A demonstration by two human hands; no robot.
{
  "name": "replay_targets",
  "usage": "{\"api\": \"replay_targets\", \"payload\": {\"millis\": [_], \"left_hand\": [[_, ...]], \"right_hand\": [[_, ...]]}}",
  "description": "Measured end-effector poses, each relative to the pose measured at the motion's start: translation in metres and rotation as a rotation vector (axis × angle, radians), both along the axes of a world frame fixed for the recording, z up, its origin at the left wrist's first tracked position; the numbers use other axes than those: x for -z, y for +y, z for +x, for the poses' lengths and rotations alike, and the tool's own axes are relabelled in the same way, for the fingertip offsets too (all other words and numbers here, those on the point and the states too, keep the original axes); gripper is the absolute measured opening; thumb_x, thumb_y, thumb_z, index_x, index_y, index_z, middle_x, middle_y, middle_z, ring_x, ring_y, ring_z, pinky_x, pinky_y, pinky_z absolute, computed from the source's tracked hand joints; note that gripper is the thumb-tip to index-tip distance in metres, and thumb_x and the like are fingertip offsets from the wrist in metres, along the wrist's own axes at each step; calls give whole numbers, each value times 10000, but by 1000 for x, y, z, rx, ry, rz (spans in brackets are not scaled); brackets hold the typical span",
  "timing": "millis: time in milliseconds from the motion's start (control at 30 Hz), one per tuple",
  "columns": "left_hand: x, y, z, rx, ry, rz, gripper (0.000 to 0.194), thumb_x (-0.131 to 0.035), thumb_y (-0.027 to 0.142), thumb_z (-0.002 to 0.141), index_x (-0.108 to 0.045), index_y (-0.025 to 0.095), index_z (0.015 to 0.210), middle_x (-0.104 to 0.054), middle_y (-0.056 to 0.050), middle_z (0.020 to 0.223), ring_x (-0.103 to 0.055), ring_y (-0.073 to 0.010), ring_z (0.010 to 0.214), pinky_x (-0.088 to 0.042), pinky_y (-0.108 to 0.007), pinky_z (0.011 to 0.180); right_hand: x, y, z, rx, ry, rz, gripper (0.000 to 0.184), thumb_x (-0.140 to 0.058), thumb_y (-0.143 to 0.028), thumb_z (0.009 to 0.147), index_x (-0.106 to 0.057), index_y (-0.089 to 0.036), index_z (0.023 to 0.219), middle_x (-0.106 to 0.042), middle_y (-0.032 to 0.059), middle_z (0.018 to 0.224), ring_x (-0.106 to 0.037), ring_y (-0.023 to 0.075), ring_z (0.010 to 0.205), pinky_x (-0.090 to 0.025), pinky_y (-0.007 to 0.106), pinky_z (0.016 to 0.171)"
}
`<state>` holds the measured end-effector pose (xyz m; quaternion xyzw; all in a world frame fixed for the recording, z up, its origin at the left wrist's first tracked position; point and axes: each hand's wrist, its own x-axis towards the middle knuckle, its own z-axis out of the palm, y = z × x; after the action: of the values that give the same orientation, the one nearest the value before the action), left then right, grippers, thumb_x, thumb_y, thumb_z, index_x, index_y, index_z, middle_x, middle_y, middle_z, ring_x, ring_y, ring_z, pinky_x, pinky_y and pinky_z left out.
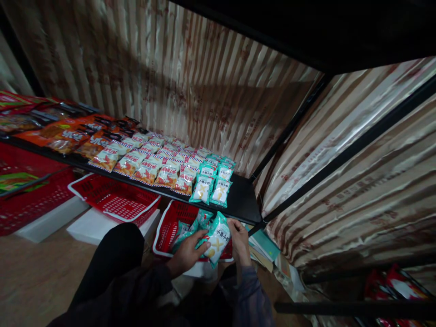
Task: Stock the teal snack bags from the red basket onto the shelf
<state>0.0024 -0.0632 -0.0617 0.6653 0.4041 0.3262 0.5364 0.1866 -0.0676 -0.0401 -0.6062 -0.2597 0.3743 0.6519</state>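
Observation:
My left hand [186,252] and my right hand [239,240] both grip a teal and white snack packet [218,240] over a red basket [166,231] that holds more teal packets. Just above, on the black shelf [243,200], two rows of the same teal packets [211,184] lie at the right end of the stock. To their left lie rows of red and white packets [160,168] and orange packets [71,136].
A second red basket [116,200] rests on white blocks [91,227] on the floor to the left, with a larger red crate [30,200] beyond it. Striped sheeting [190,86] backs the shelf. Another rack with red packets [398,286] is at lower right.

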Motion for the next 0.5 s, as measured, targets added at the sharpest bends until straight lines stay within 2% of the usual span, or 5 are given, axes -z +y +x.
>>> {"api": "replay_targets", "payload": {"millis": [167,267,367,500], "left_hand": [[-19,7,12,-14,2,-23,535,-541,444,825,-560,165,1281,-618,-120,1294,-579,-269,1184,-459,-370,1011],[-23,15,24,-18,-66,-32,563,-527,442,836,-524,140,1311,-618,-135,1282,-584,-261,1177,-462,-373,1009],[-25,26,38,-28,-145,-41,554,-518,436,843,-512,131,1306,-625,-139,1262,-589,-254,1165,-469,-382,1000],[-29,42,57,-66,-190,-58,530,-536,418,845,-515,144,1298,-642,-129,1237,-611,-249,1122,-483,-388,975]], "right_hand": [[-7,1,9,86,48,63,549,-756,-566,610,-688,-189,1003,-731,45,928,-665,184,804,-526,277,692],[-7,-2,11,52,122,54,610,-730,-578,658,-638,-212,1137,-723,62,1049,-683,206,891,-543,294,724],[-3,-5,12,-10,177,63,623,-733,-571,671,-628,-213,1170,-704,75,1140,-677,226,979,-550,311,777],[5,-7,16,-81,92,109,647,-712,-546,722,-595,-208,1260,-674,93,1218,-649,240,1070,-533,341,874]]}}
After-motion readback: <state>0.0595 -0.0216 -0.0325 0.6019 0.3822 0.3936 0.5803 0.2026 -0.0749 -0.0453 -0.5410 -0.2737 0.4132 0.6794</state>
